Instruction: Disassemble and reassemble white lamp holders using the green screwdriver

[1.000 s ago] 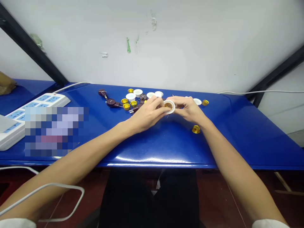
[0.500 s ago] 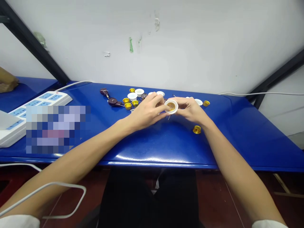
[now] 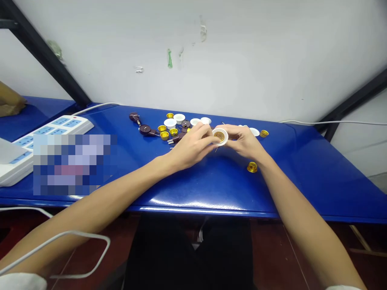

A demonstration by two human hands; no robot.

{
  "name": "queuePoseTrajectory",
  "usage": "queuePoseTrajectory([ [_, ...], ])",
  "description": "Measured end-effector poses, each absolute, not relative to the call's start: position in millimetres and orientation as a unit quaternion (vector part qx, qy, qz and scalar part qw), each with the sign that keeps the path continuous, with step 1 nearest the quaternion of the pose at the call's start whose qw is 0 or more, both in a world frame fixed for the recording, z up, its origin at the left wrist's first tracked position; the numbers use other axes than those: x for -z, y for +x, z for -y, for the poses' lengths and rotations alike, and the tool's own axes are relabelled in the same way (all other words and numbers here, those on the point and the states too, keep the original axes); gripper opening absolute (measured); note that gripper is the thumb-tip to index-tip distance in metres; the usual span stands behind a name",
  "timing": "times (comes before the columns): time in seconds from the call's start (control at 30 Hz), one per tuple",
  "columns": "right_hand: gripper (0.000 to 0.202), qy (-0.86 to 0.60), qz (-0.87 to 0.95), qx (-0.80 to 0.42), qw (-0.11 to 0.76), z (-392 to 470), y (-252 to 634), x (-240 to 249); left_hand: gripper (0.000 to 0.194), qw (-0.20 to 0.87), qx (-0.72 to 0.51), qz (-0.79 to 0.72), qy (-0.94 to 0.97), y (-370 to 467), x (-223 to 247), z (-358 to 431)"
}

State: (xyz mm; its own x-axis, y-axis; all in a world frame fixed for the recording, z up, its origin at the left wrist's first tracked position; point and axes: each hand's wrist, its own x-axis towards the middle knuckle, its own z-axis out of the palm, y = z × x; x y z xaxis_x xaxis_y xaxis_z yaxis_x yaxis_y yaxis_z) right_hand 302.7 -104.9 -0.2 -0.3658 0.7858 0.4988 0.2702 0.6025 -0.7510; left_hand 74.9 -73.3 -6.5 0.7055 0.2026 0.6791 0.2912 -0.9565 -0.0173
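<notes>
Closely, two bare hands work at a white round part over a blue surface.

Seen from the wearer's head, both forearms reach in from the near edge and meet slightly right of centre. The white round part (image 3: 225,139) is raised between them, its open end facing the viewer, with a gold disc-like interior (image 3: 219,135). The right hand (image 3: 245,141) pinches its right side between thumb and fingers. The left hand (image 3: 193,146) is bent inward at the left side, its fingers close together, one fingertip over the opening — whether it also grips the part, I cannot tell.

Behind the hands, on the far side of the blue surface (image 3: 196,189), lie white cups (image 3: 179,118), gold threaded caps (image 3: 165,136) and dark brown pieces (image 3: 145,129), some with metal prongs. Right of these, a gold cap (image 3: 264,133) sits beside a white piece (image 3: 254,131). Nearer, just below the right wrist, is another gold cap (image 3: 252,167).

At left is a white power strip (image 3: 72,123) with blue socket panels — a pixelated patch (image 3: 72,161) covers whatever lies beside it. A pale wall (image 3: 248,60) rises at the far edge.
</notes>
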Motion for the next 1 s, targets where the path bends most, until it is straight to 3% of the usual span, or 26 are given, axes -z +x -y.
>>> queuePoseTrajectory([
  [0.3, 0.029, -0.361, 0.741, -0.356, 0.44, 105, 304, 3, 0.024, 0.037, 0.357, 0.14, -0.923, 72, 2, 72],
  [0.5, 0.036, -0.386, 0.732, -0.383, 0.412, 108, 303, 4, 0.055, -0.043, 0.357, 0.17, -0.918, 67, -8, 74],
  [0.87, 0.042, -0.366, 0.749, -0.4, 0.382, 111, 303, 0, 0.047, -0.046, 0.356, 0.166, -0.918, 68, -4, 73],
  [1.0, 0.034, -0.363, 0.739, -0.4, 0.403, 112, 302, -1, 0.047, -0.039, 0.368, 0.159, -0.915, 68, -5, 75],
])
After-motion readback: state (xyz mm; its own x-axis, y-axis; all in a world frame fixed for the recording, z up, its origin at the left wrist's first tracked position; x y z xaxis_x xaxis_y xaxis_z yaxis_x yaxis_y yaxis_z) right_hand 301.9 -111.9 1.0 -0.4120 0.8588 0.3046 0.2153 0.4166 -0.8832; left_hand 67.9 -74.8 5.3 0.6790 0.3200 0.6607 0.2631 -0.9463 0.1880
